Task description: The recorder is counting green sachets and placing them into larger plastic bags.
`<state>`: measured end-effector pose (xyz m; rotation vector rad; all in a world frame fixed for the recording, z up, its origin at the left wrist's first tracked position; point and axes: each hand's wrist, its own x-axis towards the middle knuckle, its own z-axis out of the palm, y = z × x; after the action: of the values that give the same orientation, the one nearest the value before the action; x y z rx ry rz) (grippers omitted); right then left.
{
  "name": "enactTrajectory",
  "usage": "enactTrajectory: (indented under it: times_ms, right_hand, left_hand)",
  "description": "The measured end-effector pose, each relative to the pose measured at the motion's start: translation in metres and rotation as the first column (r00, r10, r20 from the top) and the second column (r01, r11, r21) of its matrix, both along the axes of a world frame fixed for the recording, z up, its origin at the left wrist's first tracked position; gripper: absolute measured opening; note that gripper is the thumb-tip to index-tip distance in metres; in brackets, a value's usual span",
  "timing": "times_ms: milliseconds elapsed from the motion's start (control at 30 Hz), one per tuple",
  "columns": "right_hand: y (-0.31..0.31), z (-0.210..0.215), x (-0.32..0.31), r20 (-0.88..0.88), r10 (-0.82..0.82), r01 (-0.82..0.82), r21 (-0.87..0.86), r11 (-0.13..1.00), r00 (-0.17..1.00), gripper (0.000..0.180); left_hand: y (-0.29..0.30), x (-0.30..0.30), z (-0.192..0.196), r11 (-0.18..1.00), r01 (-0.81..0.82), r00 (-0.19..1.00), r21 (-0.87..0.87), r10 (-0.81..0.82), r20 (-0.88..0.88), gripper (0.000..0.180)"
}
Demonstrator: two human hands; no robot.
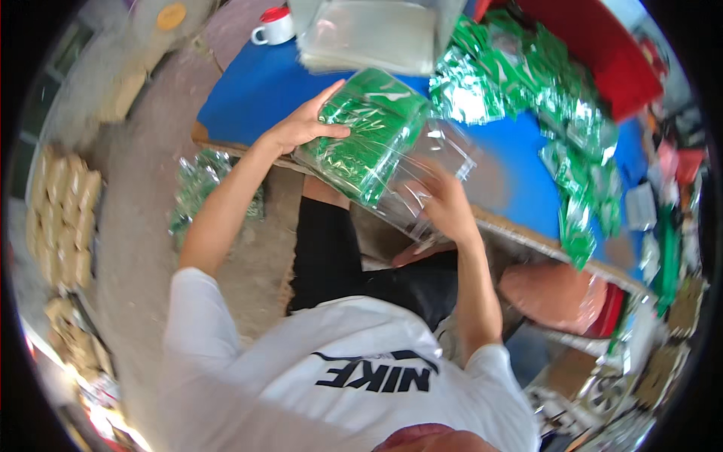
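Note:
A folded green packet [373,128] in a shiny clear plastic bag is held tilted above the near edge of the blue table [241,98]. My left hand [307,124] grips its left side, thumb on top and the other fingers going behind it. At the packet's right, the loose clear plastic of the bag [444,143] sticks out past the green. My right hand [448,205] has its fingers curled at this clear plastic, near the table's edge. Those fingers are partly smeared and seen through the film.
A stack of flat clear bags [369,34] lies in a box at the back, beside a white mug [275,29] with red inside. Many green packets [527,68] pile up at the right. Below the table sit a pink bundle [553,294] and a heap of green-and-clear packets [199,181].

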<state>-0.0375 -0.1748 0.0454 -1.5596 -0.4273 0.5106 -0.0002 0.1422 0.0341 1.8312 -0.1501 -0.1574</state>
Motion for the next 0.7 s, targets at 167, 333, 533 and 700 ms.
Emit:
enactTrajectory:
  times_ms: [167,333,533,700]
  right_hand:
    - [-0.074,0.078,-0.11,0.504,0.061,-0.373,0.548,0.749,0.862,0.023]
    - [-0.046,0.095,-0.082,0.726,0.277,-0.748,0.663,-0.038,0.629,0.022]
    - [-0.04,0.092,-0.067,0.776,0.37,-0.84,0.542,0.022,0.511,0.021]
    - [-0.036,0.093,-0.066,0.778,0.47,-0.89,0.455,0.036,0.416,0.021]
  left_hand:
    - [-0.004,0.019,0.013,0.986,0.157,0.987,0.058,-0.154,-0.05,0.1]
    - [-0.008,0.065,0.027,0.855,0.154,0.924,0.494,-0.302,0.234,0.106]
    - [-0.095,-0.005,0.002,0.63,-0.371,0.869,0.682,-0.023,0.494,0.093]
    - [-0.092,-0.022,-0.029,0.57,-0.303,0.788,0.764,-0.301,0.537,0.093]
